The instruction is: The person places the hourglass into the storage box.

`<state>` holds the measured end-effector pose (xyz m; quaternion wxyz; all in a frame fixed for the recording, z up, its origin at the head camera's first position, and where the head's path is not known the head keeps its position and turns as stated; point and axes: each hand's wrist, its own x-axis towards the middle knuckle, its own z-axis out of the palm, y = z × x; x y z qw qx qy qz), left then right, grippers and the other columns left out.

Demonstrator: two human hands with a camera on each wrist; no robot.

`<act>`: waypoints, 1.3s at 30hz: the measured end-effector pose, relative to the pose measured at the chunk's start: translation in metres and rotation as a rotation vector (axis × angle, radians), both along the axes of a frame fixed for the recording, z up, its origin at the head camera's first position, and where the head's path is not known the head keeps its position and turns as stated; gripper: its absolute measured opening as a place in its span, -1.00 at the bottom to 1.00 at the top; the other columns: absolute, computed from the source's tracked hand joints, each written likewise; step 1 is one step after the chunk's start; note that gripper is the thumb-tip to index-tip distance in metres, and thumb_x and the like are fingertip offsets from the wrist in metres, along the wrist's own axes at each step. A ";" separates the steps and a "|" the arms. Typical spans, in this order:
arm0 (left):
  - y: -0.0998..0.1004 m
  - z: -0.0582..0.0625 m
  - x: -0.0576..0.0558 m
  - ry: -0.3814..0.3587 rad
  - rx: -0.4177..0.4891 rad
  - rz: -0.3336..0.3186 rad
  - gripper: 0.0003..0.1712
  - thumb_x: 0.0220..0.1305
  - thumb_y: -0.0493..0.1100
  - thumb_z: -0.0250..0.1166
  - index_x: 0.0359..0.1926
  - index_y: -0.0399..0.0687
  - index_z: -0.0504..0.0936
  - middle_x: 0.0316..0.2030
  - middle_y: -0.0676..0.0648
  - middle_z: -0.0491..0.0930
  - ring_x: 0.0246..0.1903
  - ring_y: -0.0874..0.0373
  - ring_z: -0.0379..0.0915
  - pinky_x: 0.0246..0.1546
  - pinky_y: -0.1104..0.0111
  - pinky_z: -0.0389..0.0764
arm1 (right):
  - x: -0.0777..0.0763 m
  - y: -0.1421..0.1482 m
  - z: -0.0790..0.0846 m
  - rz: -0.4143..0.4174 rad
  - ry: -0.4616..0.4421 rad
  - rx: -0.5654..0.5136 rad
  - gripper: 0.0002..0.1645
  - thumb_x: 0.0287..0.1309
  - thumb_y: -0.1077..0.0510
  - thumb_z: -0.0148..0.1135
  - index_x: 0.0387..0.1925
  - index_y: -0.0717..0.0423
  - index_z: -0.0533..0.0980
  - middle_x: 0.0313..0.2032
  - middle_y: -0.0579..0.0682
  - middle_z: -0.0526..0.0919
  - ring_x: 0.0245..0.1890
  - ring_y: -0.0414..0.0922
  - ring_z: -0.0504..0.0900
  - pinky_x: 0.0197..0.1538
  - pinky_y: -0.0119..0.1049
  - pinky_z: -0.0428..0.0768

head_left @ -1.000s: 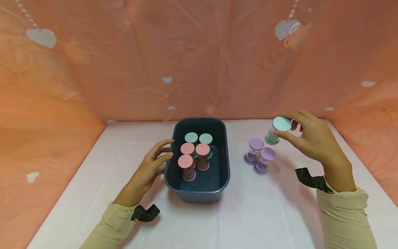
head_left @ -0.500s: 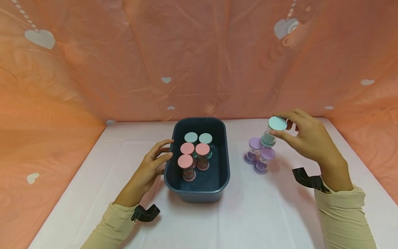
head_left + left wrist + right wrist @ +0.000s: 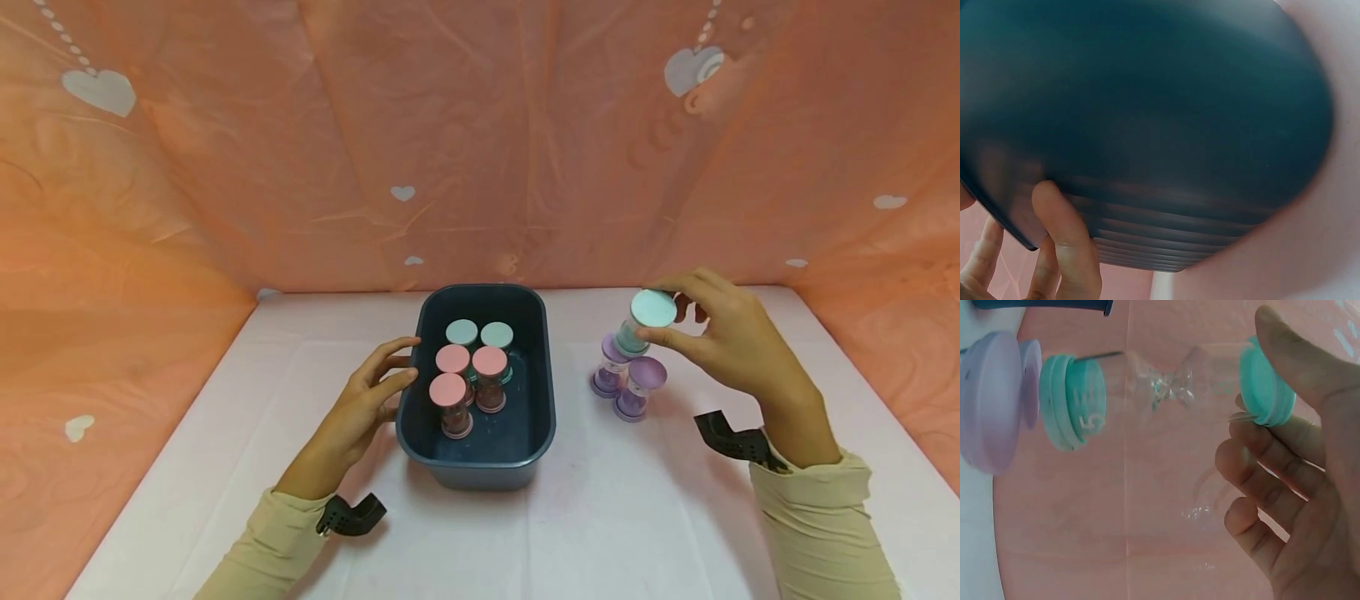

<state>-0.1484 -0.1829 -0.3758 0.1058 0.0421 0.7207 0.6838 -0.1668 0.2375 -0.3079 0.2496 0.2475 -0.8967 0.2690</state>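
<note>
My right hand [image 3: 723, 337] pinches a mint-green sand timer [image 3: 652, 310] by its upper cap, between thumb and fingers. The right wrist view shows its clear glass waist and a "5" near the lower mint cap [image 3: 1063, 403]. That timer hangs above two purple sand timers [image 3: 647, 373] standing upright on the table; whether it touches one I cannot tell. At the other side my left hand [image 3: 367, 392] rests its fingertips and thumb against the left side of a dark blue bin [image 3: 480, 477]. Inside the bin stand two mint timers [image 3: 497, 335] and three pink timers [image 3: 447, 390].
A white cloth covers the table [image 3: 630, 517]. Behind it and at both sides hangs an orange sheet [image 3: 480, 150] with pale hearts. A black wrist mount [image 3: 351, 514] sits on the left wrist and another black mount [image 3: 738, 439] on the right.
My right hand has moved left with the mint sand timer, from behind and right of the purple timers to above them. The left hand and the bin have stayed put.
</note>
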 end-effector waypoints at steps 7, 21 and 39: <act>0.000 0.000 0.001 0.000 -0.015 -0.001 -0.46 0.44 -0.07 0.14 0.39 0.12 0.32 0.19 -0.15 0.26 0.17 -0.11 0.26 -0.01 0.08 0.49 | -0.001 -0.005 -0.001 0.057 0.019 -0.021 -0.39 -0.24 0.20 0.65 -0.03 -0.02 0.63 -0.27 -0.25 0.58 -0.23 -0.41 0.43 -0.18 -0.51 0.34; 0.001 0.001 0.000 -0.011 -0.016 0.014 -0.45 0.43 -0.07 0.15 0.39 0.14 0.32 0.20 -0.12 0.26 0.21 -0.10 0.23 0.04 0.05 0.45 | -0.001 -0.019 0.004 0.189 0.143 -0.156 -0.32 -0.49 0.30 0.70 -0.11 0.05 0.68 -0.30 -0.17 0.64 -0.26 -0.39 0.46 -0.24 -0.51 0.34; 0.002 0.003 0.002 -0.004 -0.018 0.007 -0.46 0.45 -0.08 0.14 0.40 0.10 0.31 0.18 -0.13 0.26 0.17 -0.08 0.25 0.01 0.11 0.46 | 0.007 -0.037 0.008 0.278 0.175 -0.192 -0.30 -0.45 0.31 0.68 -0.06 0.12 0.67 -0.27 -0.06 0.67 -0.26 -0.35 0.48 -0.26 -0.51 0.36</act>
